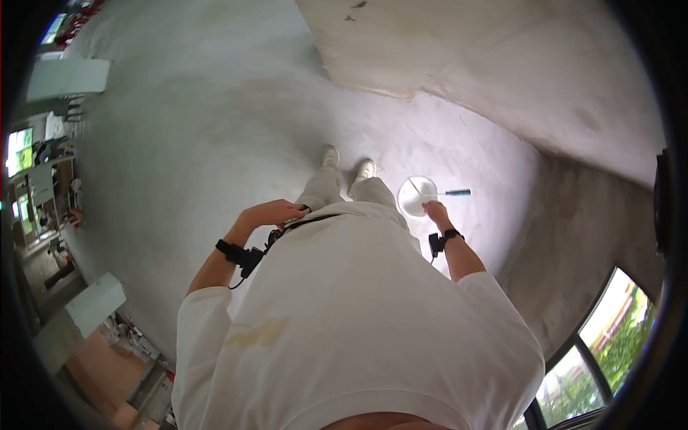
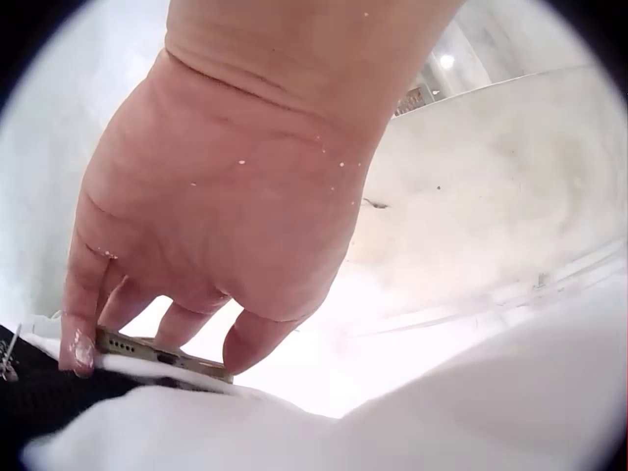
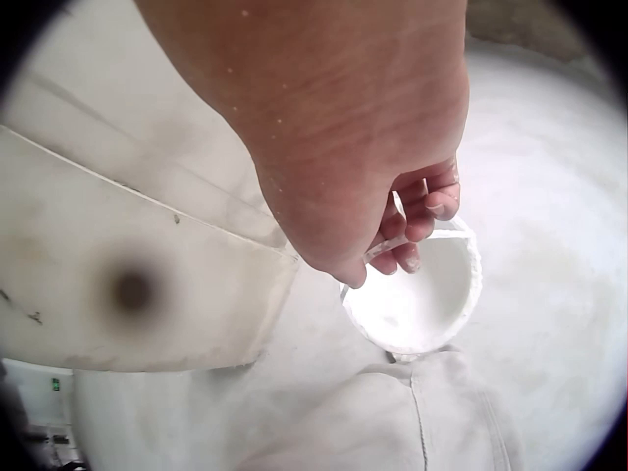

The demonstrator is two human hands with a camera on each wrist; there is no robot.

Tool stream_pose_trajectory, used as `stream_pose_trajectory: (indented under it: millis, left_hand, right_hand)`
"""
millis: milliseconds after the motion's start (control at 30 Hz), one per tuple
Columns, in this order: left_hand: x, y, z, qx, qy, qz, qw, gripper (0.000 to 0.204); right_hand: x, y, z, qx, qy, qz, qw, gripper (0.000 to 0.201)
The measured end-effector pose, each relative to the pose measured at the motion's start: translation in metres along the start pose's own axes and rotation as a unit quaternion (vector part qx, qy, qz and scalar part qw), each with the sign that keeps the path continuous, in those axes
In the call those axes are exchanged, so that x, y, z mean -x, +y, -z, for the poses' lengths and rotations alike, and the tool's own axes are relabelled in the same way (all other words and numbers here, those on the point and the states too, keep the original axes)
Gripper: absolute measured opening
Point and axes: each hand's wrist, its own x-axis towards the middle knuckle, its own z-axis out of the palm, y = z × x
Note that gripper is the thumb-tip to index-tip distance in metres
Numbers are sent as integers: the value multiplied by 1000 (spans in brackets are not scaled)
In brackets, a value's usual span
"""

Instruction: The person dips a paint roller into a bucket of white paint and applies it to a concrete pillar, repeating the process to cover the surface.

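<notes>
At the waist my left hand (image 1: 276,213) holds a phone (image 2: 167,358) by its edges, with the bottom edge and its port and small holes facing the camera. The phone lies against the dark waistband (image 2: 49,392) and white shirt (image 2: 196,432). Down at my right side, my right hand (image 1: 435,211) has its fingers curled round the thin handle (image 3: 385,248) of a white bucket (image 3: 407,304). Whitish material coats the bucket's inside and rim. A tool with a blue handle (image 1: 459,192) lies across the bucket's top, its grip sticking out to the right.
Grey floor (image 1: 193,143) surrounds my shoes (image 1: 365,170). A pale wall (image 1: 487,64) rises ahead and to the right, and a window (image 1: 602,351) is at lower right. Along the far left stand pale boards (image 1: 68,77) and cluttered shelving (image 1: 43,186).
</notes>
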Motion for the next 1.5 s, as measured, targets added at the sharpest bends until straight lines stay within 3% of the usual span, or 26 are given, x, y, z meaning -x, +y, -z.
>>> stream_pose_trajectory:
  millis: [33,100,133,167,200,233,300,400,467,500,533,600,700,800,967,1033,1067,1100,1133,1167,1233,1300,1333,1400,1500]
  left_hand:
    - [0,2,-3,-4,-14,-1,1000,41]
    - [1,3,-10,-55,68,0,996,41]
    - [3,14,-18,-90,115,38,989,34]
    - [-3,10,-26,-94,106,35,989,34]
    - [-12,1,-36,-245,172,21,954,30]
    - [-23,-4,-45,-388,236,4,891,26]
    - [-36,-12,-52,-369,238,-13,898,19]
    - [-42,-5,-39,-423,180,-39,887,20]
    - [-50,34,-35,-343,216,-129,905,22]
    - [-58,50,-38,-185,181,-161,952,24]
    - [-63,69,-43,-23,140,-189,972,26]
    - [-26,120,-65,185,54,-171,966,33]
    - [-68,148,-97,225,31,-126,966,34]
    - [-92,170,-128,326,-31,-223,918,30]
    - [-109,176,-153,442,50,-170,879,22]
    - [-102,180,-154,425,73,-160,888,23]
    - [-100,181,-156,382,111,-169,902,25]
    - [-93,186,-159,380,114,-170,902,25]
    - [-84,191,-160,356,145,-176,906,27]
    - [-69,188,-161,332,177,-180,909,29]
    - [-61,178,-164,296,176,-204,916,33]
    - [-59,165,-154,269,181,-209,923,33]
    - [-57,160,-154,267,179,-205,925,33]
    - [-54,155,-156,256,184,-249,916,32]
    - [-54,154,-161,296,195,-260,898,34]
  right_hand:
    - [3,-5,6,24,3,1,1000,37]
    - [10,-10,15,14,42,5,999,35]
    - [20,-23,27,0,28,-19,999,32]
    - [27,-29,32,-1,31,-28,999,32]
    - [33,-32,35,-28,42,-31,998,30]
    - [35,-30,36,-55,53,-32,997,28]
    - [38,-36,37,-84,64,-32,994,26]
    - [49,-60,39,-112,70,-23,991,26]
    - [62,-92,50,-108,68,-15,992,26]
    - [70,-111,55,-158,57,10,986,26]
    - [81,-134,63,-208,46,37,976,25]
    - [150,-214,101,-213,54,67,973,25]
    - [177,-243,125,-267,25,110,957,26]
    - [198,-251,139,-367,-26,165,915,20]
    - [214,-254,148,-426,-72,185,883,23]
    - [220,-253,148,-405,-62,237,881,25]
    - [219,-247,151,-332,-30,258,907,26]
    - [222,-242,158,-333,-30,261,906,26]
    - [229,-236,168,-156,109,270,944,25]
    - [244,-236,176,27,241,263,934,27]
    - [259,-221,187,206,353,310,859,29]
    - [246,-212,171,315,301,276,857,28]
    - [244,-209,164,311,300,273,859,28]
    - [241,-204,157,368,137,240,888,35]
    - [240,-194,142,324,111,213,915,35]
